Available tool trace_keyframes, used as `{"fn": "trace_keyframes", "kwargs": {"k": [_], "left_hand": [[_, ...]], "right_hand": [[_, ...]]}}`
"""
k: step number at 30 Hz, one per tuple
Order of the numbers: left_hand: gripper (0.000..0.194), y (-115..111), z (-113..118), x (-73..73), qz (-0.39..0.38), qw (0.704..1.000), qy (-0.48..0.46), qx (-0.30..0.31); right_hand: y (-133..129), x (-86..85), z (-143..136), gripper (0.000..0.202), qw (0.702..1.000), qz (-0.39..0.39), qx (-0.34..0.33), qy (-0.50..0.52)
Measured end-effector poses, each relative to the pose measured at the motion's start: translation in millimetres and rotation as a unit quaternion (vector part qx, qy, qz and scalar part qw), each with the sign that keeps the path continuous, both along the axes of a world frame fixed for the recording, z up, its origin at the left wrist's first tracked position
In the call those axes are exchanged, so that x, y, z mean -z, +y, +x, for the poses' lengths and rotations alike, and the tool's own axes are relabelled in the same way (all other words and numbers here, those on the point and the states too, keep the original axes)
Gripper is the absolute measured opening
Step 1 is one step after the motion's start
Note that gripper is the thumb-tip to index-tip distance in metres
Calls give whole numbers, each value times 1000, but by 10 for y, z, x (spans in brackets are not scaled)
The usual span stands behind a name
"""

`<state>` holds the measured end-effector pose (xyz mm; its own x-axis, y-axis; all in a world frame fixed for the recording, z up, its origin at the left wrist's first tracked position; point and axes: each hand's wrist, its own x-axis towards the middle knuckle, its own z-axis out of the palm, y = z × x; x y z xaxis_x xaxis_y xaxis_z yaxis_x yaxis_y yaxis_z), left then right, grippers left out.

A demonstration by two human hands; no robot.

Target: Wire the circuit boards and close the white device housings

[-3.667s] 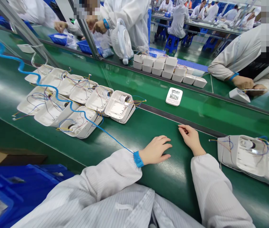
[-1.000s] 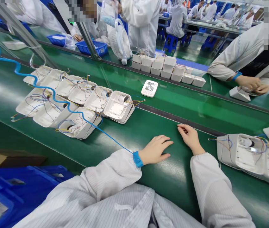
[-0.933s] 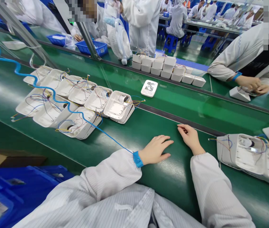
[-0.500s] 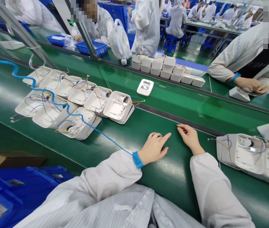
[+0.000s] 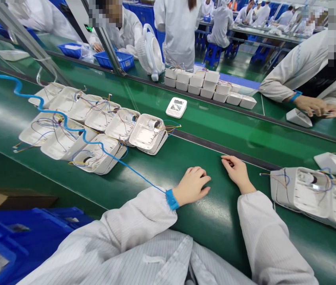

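Left hand (image 5: pixel 190 185), one: 5 o'clock of centre, fingers loosely curled at the green bench (image 5: pixel 221 217), blue strap (image 5: pixel 172 199) on the wrist. Right hand (image 5: pixel 236 172), one: toward 4 o'clock, fingers bent inward; contents I cannot tell. White unit (image 5: pixel 176 107) with screen: just past 12. Wired white housings (image 5: pixel 97 120): I log a cluster at 9, more between 3 and 4. White fan (image 5: pixel 156 53): near 12, farther off.

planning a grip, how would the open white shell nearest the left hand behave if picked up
The open white shell is probably stiff, since its walls keep a crisp box shape. It looks light for its size, being mostly hollow. Its thin wires trail past the rim, so they would likely flop and might snag.
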<state>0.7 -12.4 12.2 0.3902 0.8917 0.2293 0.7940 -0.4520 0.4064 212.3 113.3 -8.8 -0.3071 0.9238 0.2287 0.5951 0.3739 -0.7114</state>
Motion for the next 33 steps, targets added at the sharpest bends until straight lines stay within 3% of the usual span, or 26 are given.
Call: {"fn": "trace_keyframes", "kwargs": {"k": [3, 8, 11, 18, 33], "left_hand": [[27, -3, 2, 3, -5, 1000, -4, 1], [62, -16, 15, -1, -12, 999, -45, -16], [70, -21, 21, 2, -7, 997, -71, -28], [36, -9, 11, 45, 0, 1000, -3, 2], [37, -4, 8, 61, 3, 1000, -10, -1]], "right_hand": [[-5, -16, -6, 33, 1000, 0, -1, -1], [-5, -27, -12, 34, 1000, 1, -3, -2], [-5, -26, -12, 34, 1000, 0, -3, -1], [-6, -14, -4, 33, 1000, -2, -3, -2], [3, 10, 3, 35, 1000, 1, -5, -5]]}}
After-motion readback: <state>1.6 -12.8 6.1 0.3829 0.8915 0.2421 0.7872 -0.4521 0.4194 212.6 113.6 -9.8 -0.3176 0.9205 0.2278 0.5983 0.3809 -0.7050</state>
